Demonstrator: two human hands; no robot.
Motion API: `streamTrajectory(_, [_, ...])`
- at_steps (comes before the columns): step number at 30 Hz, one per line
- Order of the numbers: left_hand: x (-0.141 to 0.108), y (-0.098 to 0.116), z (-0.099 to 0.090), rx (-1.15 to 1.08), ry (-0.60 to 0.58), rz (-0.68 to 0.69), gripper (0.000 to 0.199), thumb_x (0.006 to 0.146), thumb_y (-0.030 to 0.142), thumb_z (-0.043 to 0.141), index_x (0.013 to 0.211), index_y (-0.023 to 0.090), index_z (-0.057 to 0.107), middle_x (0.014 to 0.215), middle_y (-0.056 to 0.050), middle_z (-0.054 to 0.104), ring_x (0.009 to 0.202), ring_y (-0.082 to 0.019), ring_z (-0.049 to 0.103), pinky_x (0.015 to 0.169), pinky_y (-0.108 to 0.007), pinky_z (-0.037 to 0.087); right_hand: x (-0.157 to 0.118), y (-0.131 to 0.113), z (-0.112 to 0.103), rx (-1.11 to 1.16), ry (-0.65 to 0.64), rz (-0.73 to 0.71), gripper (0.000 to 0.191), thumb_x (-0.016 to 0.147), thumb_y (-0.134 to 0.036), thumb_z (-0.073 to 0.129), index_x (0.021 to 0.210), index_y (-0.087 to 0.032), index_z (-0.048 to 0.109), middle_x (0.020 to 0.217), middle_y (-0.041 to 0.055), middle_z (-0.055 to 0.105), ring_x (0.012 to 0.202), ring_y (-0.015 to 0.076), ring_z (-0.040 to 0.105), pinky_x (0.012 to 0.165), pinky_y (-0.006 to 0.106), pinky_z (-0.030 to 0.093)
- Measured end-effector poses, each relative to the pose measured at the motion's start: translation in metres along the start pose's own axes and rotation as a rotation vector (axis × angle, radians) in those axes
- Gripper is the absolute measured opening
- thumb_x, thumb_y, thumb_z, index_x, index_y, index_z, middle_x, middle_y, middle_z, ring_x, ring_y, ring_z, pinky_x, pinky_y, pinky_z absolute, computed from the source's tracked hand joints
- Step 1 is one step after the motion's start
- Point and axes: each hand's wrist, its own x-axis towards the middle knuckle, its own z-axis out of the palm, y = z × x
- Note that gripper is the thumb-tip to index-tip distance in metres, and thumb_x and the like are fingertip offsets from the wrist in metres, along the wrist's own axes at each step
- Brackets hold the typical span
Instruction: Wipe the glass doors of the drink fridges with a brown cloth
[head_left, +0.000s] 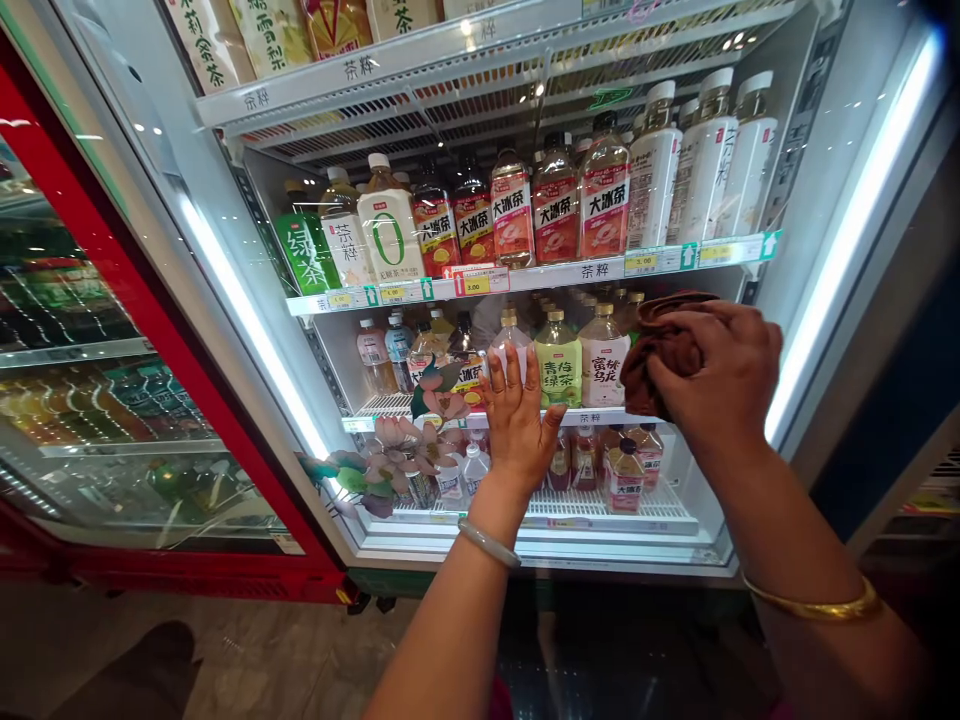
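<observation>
Bottled drinks stand on lit shelves behind the glass door (465, 555) of a cooler. My left hand (519, 420) is spread with its palm toward the glass, in front of a lower shelf beside a green-labelled bottle (559, 370). A pale bracelet circles that wrist. At the right, my right hand (724, 370) grips a crumpled brown cloth (660, 350) up at the glass, beside a pink-labelled bottle (602, 365) and below the shelf price strip. A gold bangle sits on the right forearm. The cloth hides part of the bottles there.
Flower decals (409, 450) show on the glass left of my left hand. A red-framed cooler (255, 460) with more drinks stands at the left. Below lies the tiled floor (300, 650), with a dark shape at the lower left. Vertical light strips (862, 220) line the cooler's sides.
</observation>
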Motion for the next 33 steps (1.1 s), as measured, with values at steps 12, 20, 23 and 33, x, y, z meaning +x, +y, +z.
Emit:
streamTrajectory(12, [-0.008, 0.000, 0.007, 0.035, -0.018, 0.023, 0.076, 0.105, 0.062, 0.013, 0.169, 0.020, 0.013, 0.176, -0.012, 0.012, 0.164, -0.027, 0.000, 0.132, -0.056, 0.000, -0.038, -0.050, 0.025, 0.120, -0.258, -0.316, 0.028, 0.083, -0.020, 0.071, 0.110, -0.025, 0.074, 0.119, 0.0080, 0.068, 0.111, 0.0295, 0.055, 0.097, 0.046, 0.050])
streamTrajectory(20, [-0.008, 0.001, 0.004, 0.085, -0.050, 0.016, 0.077, 0.105, 0.062, 0.021, 0.169, 0.022, 0.010, 0.176, -0.011, 0.011, 0.164, -0.028, 0.001, 0.132, -0.059, 0.005, -0.010, 0.002, 0.012, 0.062, 0.106, 0.022, 0.037, 0.078, -0.026, 0.077, 0.115, -0.027, 0.072, 0.127, 0.0114, 0.062, 0.121, 0.0342, 0.057, 0.108, 0.056, 0.044])
streamTrajectory(23, [-0.009, 0.000, 0.005, 0.078, -0.043, 0.024, 0.077, 0.105, 0.062, 0.023, 0.169, 0.022, 0.009, 0.176, -0.012, 0.011, 0.164, -0.029, 0.001, 0.132, -0.059, 0.004, -0.020, -0.016, 0.020, 0.079, 0.054, -0.031, 0.038, 0.080, -0.025, 0.077, 0.117, -0.027, 0.071, 0.129, 0.0110, 0.063, 0.122, 0.0342, 0.056, 0.107, 0.055, 0.045])
streamTrajectory(33, [-0.008, 0.000, 0.003, 0.061, -0.052, 0.020, 0.077, 0.105, 0.061, 0.025, 0.169, 0.022, 0.007, 0.177, -0.011, 0.008, 0.164, -0.028, -0.002, 0.132, -0.058, 0.003, -0.040, -0.021, 0.024, 0.124, -0.115, -0.354, 0.029, 0.085, -0.025, 0.075, 0.114, -0.024, 0.073, 0.118, 0.0088, 0.070, 0.112, 0.0306, 0.058, 0.099, 0.047, 0.052])
